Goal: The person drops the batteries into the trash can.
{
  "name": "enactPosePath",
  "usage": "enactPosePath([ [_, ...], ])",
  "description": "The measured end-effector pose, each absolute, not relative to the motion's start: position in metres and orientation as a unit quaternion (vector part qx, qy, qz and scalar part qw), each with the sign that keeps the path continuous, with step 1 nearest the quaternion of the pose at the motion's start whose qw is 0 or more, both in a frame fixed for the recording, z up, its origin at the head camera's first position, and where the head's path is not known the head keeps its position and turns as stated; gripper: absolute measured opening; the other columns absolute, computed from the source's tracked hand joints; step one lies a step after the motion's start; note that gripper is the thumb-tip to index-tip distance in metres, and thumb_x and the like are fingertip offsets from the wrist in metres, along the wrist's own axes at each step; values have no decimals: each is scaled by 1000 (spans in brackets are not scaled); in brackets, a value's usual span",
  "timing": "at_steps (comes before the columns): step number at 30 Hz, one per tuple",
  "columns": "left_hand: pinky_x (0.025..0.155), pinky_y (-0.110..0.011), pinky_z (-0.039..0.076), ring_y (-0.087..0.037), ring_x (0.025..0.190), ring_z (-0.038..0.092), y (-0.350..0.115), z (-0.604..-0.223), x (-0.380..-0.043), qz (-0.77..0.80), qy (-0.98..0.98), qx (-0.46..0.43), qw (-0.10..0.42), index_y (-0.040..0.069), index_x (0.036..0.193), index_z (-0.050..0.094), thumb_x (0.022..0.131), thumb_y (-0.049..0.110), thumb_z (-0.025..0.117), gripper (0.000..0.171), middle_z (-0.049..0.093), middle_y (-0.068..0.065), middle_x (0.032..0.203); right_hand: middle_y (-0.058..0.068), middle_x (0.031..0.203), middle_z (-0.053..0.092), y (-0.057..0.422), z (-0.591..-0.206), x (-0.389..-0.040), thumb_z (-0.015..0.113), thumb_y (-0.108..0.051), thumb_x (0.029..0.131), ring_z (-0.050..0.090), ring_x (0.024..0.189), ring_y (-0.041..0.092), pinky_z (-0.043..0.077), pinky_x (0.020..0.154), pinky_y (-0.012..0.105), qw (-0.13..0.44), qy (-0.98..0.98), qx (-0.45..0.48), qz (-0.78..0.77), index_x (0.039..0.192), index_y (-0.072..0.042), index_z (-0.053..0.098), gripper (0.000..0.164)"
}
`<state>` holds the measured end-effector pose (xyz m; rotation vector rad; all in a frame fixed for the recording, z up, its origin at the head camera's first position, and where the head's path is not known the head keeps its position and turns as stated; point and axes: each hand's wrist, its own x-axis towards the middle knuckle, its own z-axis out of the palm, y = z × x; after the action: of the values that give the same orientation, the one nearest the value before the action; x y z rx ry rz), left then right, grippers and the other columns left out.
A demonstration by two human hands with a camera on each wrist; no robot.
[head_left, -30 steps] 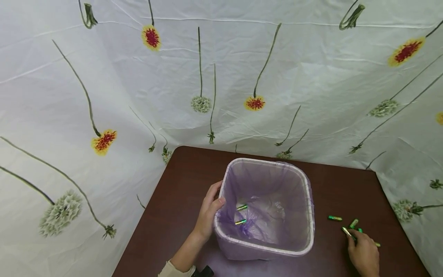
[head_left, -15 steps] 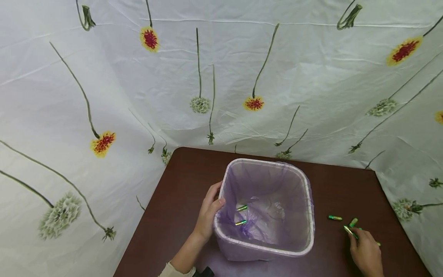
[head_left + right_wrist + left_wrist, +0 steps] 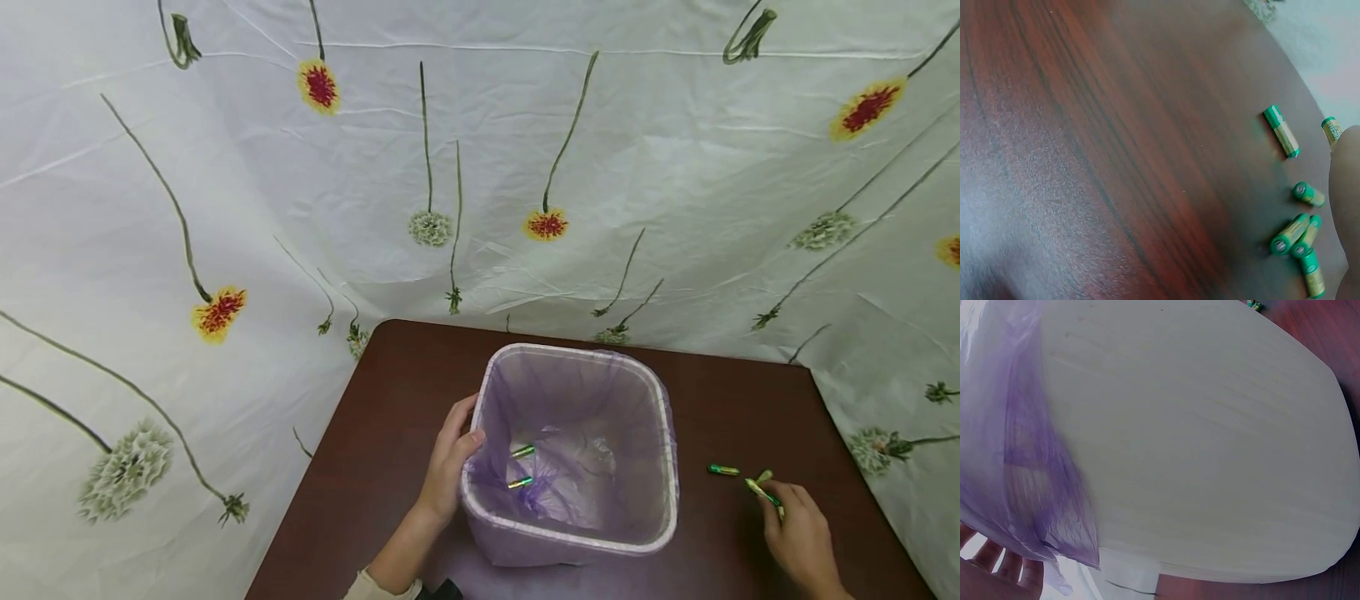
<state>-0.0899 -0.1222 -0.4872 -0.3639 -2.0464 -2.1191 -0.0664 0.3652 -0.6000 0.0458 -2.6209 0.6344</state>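
A white trash bin (image 3: 570,546) with a purple plastic liner (image 3: 566,400) stands on the brown table. My left hand (image 3: 447,462) grips its left side, thumb over the rim and fingers along the outer wall. Inside, at the bottom left, lie two green-and-gold batteries, one (image 3: 522,451) behind the other (image 3: 520,482). Right of the bin, my right hand (image 3: 802,533) pinches a battery (image 3: 761,490) between thumb and fingers; in the right wrist view this battery (image 3: 1330,130) sticks out past a fingertip. Several more batteries lie beneath, partly hidden by the hand in the head view.
One battery (image 3: 723,470) lies apart, nearer the bin. In the right wrist view a short cluster shows, with a battery (image 3: 1309,194) beside it. A flower-printed white cloth (image 3: 480,167) hangs behind and around the table (image 3: 405,367).
My right hand, with the battery pinched in it, has shifted slightly right and now covers more of the loose batteries. The left hand keeps its grip on the bin.
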Motion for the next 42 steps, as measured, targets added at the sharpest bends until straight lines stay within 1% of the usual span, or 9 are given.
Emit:
enactPosePath([
  [6, 98, -29, 45, -36, 120, 53, -123, -488, -90, -710, -688, -120, 86, 0, 144, 54, 95, 14, 48, 51, 54, -17, 139, 26, 98, 63, 365, -590, -70, 77, 17, 78, 62, 85, 45, 48, 65, 58, 235, -943, 53, 230, 103, 10, 68, 27],
  [11, 97, -28, 45, -33, 120, 53, -123, -488, -90, -713, -685, -118, 87, 0, 144, 55, 95, 14, 48, 51, 54, -16, 139, 20, 99, 64, 360, -575, -73, 76, 15, 80, 60, 86, 37, 46, 65, 36, 230, -942, 63, 237, 103, 5, 69, 26],
  [14, 98, -28, 44, -33, 121, 53, -122, -488, -90, -713, -686, -120, 86, -1, 144, 55, 95, 14, 48, 51, 54, -17, 139, 19, 100, 64, 358, -564, -75, 75, 14, 82, 56, 76, 25, 40, 58, 29, 225, -942, 68, 240, 104, 3, 69, 26],
  [18, 98, -28, 44, -34, 121, 52, -122, -488, -90, -713, -685, -119, 85, -1, 144, 54, 95, 13, 48, 51, 54, -17, 139, 20, 103, 62, 355, -544, -78, 75, 15, 83, 48, 69, 14, 37, 53, 30, 219, -941, 86, 242, 107, 1, 68, 29],
  [24, 97, -29, 46, -32, 120, 54, -122, -488, -89, -720, -680, -116, 84, 0, 144, 54, 95, 14, 48, 51, 54, -16, 139, 20, 106, 60, 346, -514, -84, 73, 17, 83, 40, 66, 5, 34, 51, 27, 229, -935, 105, 250, 111, 2, 67, 32],
  [31, 98, -29, 45, -30, 120, 53, -122, -490, -89, -715, -683, -118, 84, 0, 144, 55, 95, 14, 48, 51, 54, -15, 139, 17, 106, 61, 335, -489, -89, 73, 16, 84, 42, 68, 3, 33, 54, 20, 254, -923, 133, 257, 113, 2, 67, 33],
  [33, 98, -29, 45, -29, 120, 53, -122, -490, -89, -715, -684, -118, 85, 0, 144, 55, 95, 14, 48, 51, 54, -15, 139, 17, 106, 62, 331, -482, -91, 73, 17, 83, 43, 72, 2, 33, 56, 18, 264, -918, 142, 259, 113, 2, 67, 34],
  [38, 98, -29, 45, -31, 121, 53, -122, -489, -89, -715, -683, -121, 85, 0, 144, 54, 95, 14, 48, 52, 54, -15, 139, 14, 107, 63, 321, -464, -94, 74, 19, 80, 44, 85, -3, 35, 59, 19, 284, -905, 169, 266, 113, 2, 68, 38],
  [42, 98, -29, 45, -34, 120, 53, -123, -489, -90, -719, -678, -128, 87, 0, 144, 54, 95, 13, 47, 51, 54, -16, 139, 11, 110, 64, 309, -446, -95, 74, 20, 79, 46, 86, -3, 37, 57, 18, 290, -894, 200, 279, 115, 0, 69, 41],
])
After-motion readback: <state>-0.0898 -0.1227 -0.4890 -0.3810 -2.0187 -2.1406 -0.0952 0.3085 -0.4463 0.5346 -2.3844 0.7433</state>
